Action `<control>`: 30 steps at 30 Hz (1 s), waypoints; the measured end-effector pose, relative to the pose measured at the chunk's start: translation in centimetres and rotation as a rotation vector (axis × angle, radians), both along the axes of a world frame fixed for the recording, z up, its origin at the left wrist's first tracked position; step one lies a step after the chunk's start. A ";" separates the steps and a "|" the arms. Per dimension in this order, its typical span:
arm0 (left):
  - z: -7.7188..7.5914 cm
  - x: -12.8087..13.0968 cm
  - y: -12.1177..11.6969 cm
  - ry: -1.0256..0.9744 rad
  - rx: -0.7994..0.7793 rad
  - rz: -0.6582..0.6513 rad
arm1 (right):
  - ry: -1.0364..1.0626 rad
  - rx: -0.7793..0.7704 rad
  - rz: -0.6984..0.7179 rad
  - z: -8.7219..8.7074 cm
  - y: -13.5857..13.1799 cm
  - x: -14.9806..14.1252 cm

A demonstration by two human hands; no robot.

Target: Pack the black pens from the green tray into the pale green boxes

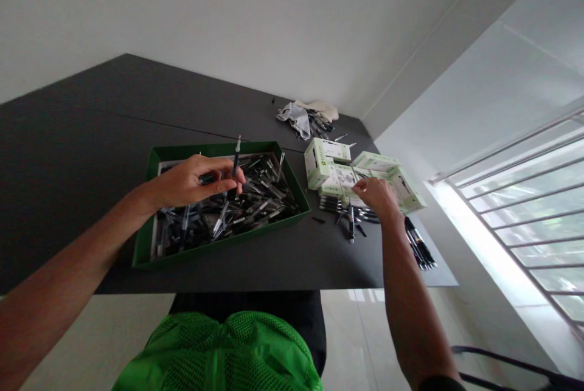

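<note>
Over the green box, my left hand [201,179] is closed on a dark pen [236,160], holding it upright with its pale translucent tip pointing up. Below it, the green box [296,211] is full of loose black and clear pen parts [255,202]. To the right, my right hand [376,195] reaches over the white-and-green cartons [335,178], its thumb and finger pinched together; what they hold, if anything, is too small to make out. Just below those fingertips is another dark pen [351,224], beside a row of pens [331,203] along the cartons' near side.
Several black pens [420,245] lie at the table's right edge. Near the wall, a grey cloth [294,118] and a cream cloth [322,110] lie by more pens. Small dark pieces [318,219] are on the black table [68,135]. A barred window [538,208] is at right.
</note>
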State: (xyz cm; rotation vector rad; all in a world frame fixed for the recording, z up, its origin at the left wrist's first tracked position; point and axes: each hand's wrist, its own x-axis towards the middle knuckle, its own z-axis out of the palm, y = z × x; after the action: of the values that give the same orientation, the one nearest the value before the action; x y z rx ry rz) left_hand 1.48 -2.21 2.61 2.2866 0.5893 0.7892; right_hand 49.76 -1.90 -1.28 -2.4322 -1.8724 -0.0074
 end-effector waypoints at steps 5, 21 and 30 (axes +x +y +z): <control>-0.1 0.0 0.0 0.030 -0.051 0.011 | 0.074 0.075 0.019 0.7 -0.7 -0.5; -0.9 0.0 0.7 0.072 -0.034 -0.002 | 1.356 0.503 0.746 7.0 -3.1 -21.4; -0.5 0.2 0.5 0.057 -0.030 -0.042 | 1.363 0.446 0.816 7.0 -1.4 -25.4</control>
State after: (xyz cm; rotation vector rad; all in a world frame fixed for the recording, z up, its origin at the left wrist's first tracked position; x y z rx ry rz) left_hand 1.63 -1.72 2.14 2.2929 0.5734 0.6926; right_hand 24.36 -3.26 5.76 -0.7328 -1.6054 0.8769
